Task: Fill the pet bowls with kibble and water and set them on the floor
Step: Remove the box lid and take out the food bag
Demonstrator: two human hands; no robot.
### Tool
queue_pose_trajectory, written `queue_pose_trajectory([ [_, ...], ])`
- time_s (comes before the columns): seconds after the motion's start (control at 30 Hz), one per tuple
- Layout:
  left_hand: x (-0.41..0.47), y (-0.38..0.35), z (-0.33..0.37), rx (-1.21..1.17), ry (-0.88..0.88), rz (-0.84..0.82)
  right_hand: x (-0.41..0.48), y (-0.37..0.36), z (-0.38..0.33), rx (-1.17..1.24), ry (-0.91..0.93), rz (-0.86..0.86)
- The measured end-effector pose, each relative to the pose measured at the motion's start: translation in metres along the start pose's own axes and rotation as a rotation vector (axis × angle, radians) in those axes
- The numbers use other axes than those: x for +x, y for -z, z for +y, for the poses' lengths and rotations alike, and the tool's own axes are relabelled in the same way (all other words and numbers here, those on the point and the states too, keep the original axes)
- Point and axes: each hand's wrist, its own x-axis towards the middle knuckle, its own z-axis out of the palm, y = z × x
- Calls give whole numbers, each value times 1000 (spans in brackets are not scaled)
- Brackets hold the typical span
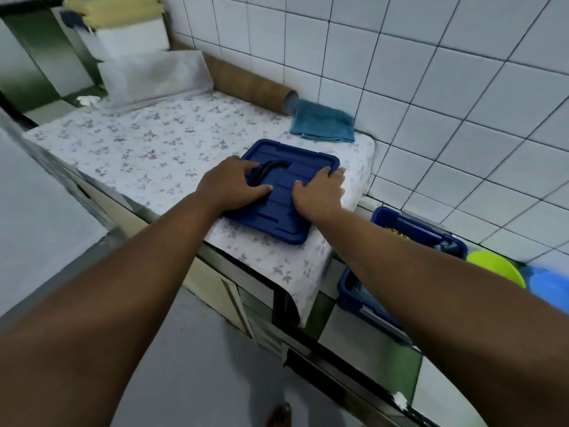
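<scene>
Pet bowls (496,269) show no sign of kibble or water and are not on the floor (200,365); the task is judged to be at its opening stage. Working from the left, the counter under a floral cloth (147,143) carries a grey pouch (154,75) at its back, then a cardboard tube (246,83) along the tiled wall and a folded teal towel (323,121). A blue lid (286,217) lies flat on the cloth at the counter's right end. The left hand (229,183) sits on it with fingers curled at its black handle (277,163), grasping the lid. The right hand (318,189) lies flat over the lid's right side, fingers straight and reaching to the edge, clasping nothing. To the right, on a lower surface, a blue storage bin (400,224) stands open, partly behind the right forearm; its contents cannot be identified, so whether it holds the kibble cannot be told. Just beside the bin, at the far right, are a green bowl (505,272) and a blue bowl (549,286), close together; their insides are not visible. Done, by appearance: bin uncovered, lid set aside. Outstanding: kibble, water, and placing both bowls on the floor.
</scene>
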Motion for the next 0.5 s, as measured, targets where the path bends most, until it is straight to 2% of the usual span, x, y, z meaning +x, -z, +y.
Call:
queue_pose_trajectory([
  [0.13,4,-13,-4,55,-10,23,1,-8,-2,-116,-20,-29],
  [0.37,8,-20,-5,96,9,43,1,-9,3,-132,-12,-59],
  [0.43,3,-22,8,67,15,127,0,-4,6,-73,5,-68],
  [0.5,-7,-27,29,-26,-59,251,-1,9,13,66,24,-54],
])
